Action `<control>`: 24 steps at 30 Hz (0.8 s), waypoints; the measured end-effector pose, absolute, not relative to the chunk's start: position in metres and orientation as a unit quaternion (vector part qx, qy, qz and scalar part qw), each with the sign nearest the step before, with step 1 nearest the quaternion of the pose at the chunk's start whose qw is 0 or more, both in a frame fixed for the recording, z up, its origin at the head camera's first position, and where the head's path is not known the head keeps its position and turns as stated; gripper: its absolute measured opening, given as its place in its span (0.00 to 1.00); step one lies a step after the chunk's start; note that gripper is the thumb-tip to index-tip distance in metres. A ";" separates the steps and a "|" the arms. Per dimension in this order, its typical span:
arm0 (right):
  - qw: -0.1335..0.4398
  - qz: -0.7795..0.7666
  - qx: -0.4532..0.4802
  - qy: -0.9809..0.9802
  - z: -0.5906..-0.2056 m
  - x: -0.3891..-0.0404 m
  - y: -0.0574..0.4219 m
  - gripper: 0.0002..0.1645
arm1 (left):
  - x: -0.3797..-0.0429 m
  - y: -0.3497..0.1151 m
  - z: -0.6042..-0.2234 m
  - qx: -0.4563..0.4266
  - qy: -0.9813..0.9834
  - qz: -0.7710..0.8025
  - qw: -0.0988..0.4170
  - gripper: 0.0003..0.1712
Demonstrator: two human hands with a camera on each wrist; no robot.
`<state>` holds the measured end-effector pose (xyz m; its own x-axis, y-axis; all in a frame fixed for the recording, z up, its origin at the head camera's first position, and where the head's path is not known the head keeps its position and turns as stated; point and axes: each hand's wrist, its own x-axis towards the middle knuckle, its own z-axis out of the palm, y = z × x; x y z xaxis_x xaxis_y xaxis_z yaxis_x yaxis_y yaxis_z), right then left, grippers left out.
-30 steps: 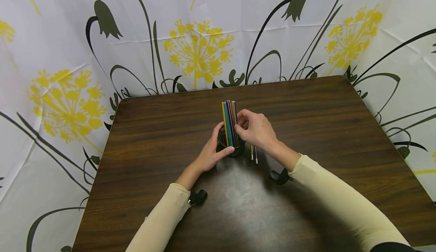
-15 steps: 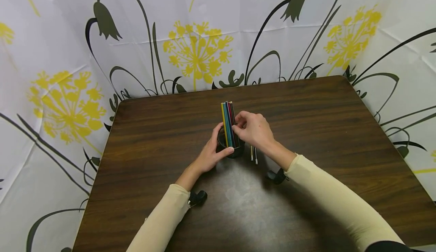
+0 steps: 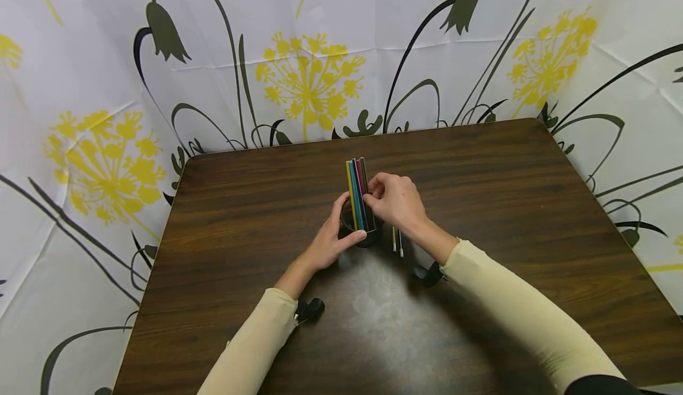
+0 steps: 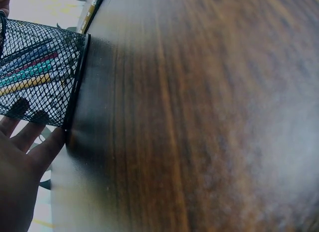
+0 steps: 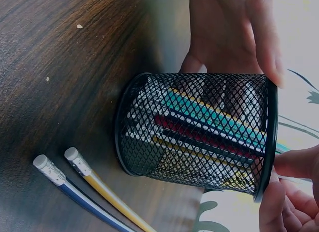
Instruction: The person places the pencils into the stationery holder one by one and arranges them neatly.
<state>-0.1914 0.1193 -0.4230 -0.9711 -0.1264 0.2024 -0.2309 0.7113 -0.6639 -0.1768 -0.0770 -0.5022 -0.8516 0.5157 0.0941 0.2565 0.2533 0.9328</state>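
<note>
In the head view my left hand (image 3: 326,242) grips the side of a black wire-mesh pencil cup (image 3: 372,238), which stands on the table. Its thumb lies along the front rim and the other fingers go round the far left side. Several coloured pencils (image 3: 356,196), among them yellow, teal and dark red ones, stand in the cup with their tops well above the rim. My right hand (image 3: 399,204) pinches at the right side of this bunch, fingers curled. The right wrist view has its fingertips (image 5: 294,162) right at the cup's mouth.
A yellow pencil (image 5: 104,189) and a dark blue pencil (image 5: 84,199) with white erasers lie on the wooden table (image 3: 235,223), just right of the cup. A white flower-printed cloth (image 3: 213,86) hangs behind the table's back edge.
My right hand has shifted slightly left, and the pencils on the bunch's right side have drawn in closer to the others. The left hand and cup stay in place.
</note>
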 end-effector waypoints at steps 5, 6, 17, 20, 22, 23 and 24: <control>0.070 0.367 0.090 -0.923 -0.424 -0.192 0.119 0.09 | -0.176 -0.076 -0.501 0.250 0.783 0.558 0.111 0.49; 0.070 0.367 0.089 -0.923 -0.424 -0.192 0.119 0.09 | -0.176 -0.076 -0.501 0.249 0.784 0.558 0.111 0.49; 0.062 0.368 0.085 -0.924 -0.422 -0.192 0.120 0.09 | -0.175 -0.077 -0.501 0.247 0.783 0.559 0.116 0.49; 0.047 0.382 0.083 -0.919 -0.420 -0.191 0.123 0.09 | -0.175 -0.077 -0.501 0.245 0.783 0.559 0.117 0.49; 0.036 0.396 0.083 -0.914 -0.418 -0.191 0.125 0.09 | -0.175 -0.077 -0.501 0.244 0.785 0.558 0.116 0.49; 0.032 0.404 0.082 -0.911 -0.416 -0.191 0.127 0.09 | -0.175 -0.076 -0.501 0.244 0.785 0.557 0.115 0.49; 0.030 0.411 0.080 -0.908 -0.415 -0.192 0.129 0.09 | -0.175 -0.076 -0.501 0.244 0.785 0.557 0.116 0.49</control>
<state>-0.1918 0.1295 -0.4155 -0.9852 -0.1210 0.1215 -0.1711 0.6493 -0.7410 -0.1754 -0.0764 -0.5009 -0.8537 0.5128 0.0903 0.2546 0.2598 0.9315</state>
